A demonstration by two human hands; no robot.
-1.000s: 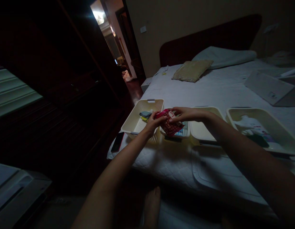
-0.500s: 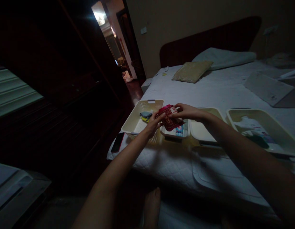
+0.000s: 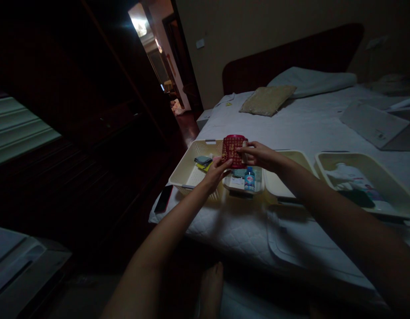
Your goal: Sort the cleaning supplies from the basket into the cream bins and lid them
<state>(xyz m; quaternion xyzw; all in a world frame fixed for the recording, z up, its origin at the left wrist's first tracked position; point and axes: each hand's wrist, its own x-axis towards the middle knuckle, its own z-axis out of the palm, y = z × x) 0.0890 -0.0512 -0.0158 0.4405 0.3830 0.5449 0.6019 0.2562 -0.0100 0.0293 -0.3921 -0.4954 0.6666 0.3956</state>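
A red container with gold characters printed on it is held up between both hands, above the bins. My left hand grips its lower left edge. At its right side, my right hand holds it with the thumb and fingers. Just below is a small bin with a blue bottle and other small items inside. To the left stands a cream perforated basket, where a folded grey cloth and a yellow cloth lie.
Right of the small bin are a cream bin and another bin holding a white bottle. A phone lies at the bed's left edge. A beige cushion and an open white box are farther back.
The red container has been raised slightly and turned, so its gold-printed face now shows upright. Both hands moved with it, and the blue bottle below is in fuller view.
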